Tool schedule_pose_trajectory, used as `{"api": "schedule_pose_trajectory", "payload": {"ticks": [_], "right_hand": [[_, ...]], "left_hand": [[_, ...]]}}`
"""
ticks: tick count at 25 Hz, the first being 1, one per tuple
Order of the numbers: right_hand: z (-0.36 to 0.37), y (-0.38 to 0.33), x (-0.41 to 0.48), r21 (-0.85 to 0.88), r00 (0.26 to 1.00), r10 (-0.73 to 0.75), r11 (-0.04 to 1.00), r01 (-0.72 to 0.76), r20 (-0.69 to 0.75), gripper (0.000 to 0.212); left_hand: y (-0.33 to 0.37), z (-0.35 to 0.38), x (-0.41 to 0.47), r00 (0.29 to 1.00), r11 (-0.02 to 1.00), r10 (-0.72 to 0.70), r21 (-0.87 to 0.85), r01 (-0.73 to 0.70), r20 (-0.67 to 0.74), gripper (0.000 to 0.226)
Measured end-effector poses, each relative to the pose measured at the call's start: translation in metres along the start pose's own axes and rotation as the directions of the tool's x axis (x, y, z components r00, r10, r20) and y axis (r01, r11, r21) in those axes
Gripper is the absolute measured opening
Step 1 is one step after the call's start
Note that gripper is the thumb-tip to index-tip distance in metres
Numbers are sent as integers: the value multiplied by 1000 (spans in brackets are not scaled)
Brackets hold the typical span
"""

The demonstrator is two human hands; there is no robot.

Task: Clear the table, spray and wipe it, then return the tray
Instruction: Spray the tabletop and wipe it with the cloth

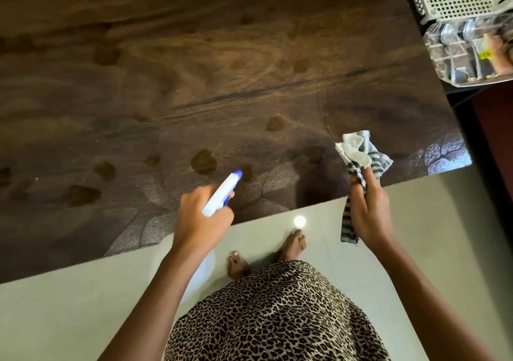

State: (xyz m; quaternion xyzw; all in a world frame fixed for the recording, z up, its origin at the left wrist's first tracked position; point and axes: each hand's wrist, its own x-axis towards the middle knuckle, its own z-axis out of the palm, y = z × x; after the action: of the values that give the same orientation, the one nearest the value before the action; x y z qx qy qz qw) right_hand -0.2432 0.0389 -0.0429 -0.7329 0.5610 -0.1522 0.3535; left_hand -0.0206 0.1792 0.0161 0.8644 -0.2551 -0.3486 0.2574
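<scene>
The white spray bottle with a blue nozzle (220, 195) sat in the left hand (202, 222), fingers wrapped round its neck and the nozzle aimed over the glossy dark brown wood-grain table (194, 69). Wet patches (204, 162) lay just ahead of the nozzle. To that hand's right, the right hand (369, 208) clutched a crumpled grey-and-white striped cloth (361, 152). Well beyond the cloth sat a clear compartmented tray (472, 52), apparently holding spoons.

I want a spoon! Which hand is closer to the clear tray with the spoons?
Right. The right hand, gripping the striped cloth, is below the spoon tray, at the right end of the table. The left hand, holding the spray bottle, is farther left.
</scene>
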Motion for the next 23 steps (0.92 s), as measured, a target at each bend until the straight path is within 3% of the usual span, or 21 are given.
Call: {"api": "schedule_pose_trajectory", "payload": {"ticks": [4,8,15,23], "right_hand": [[3,-8,1,33,1000,2,999,-2,-5,46],[3,-13,4,66,1000,3,998,-2,-28,45],[7,-14,11,83,999,25,996,-23,-31,43],[13,-15,28,39,999,27,999,-26,-21,47]], "left_hand": [[20,6,24,998,999,34,8,-33,-48,19],[23,11,31,993,999,32,47,-27,-116,33],[15,10,32,990,997,46,66,-38,-130,14],[33,-10,40,982,991,99,-74,-112,-158,17]]}}
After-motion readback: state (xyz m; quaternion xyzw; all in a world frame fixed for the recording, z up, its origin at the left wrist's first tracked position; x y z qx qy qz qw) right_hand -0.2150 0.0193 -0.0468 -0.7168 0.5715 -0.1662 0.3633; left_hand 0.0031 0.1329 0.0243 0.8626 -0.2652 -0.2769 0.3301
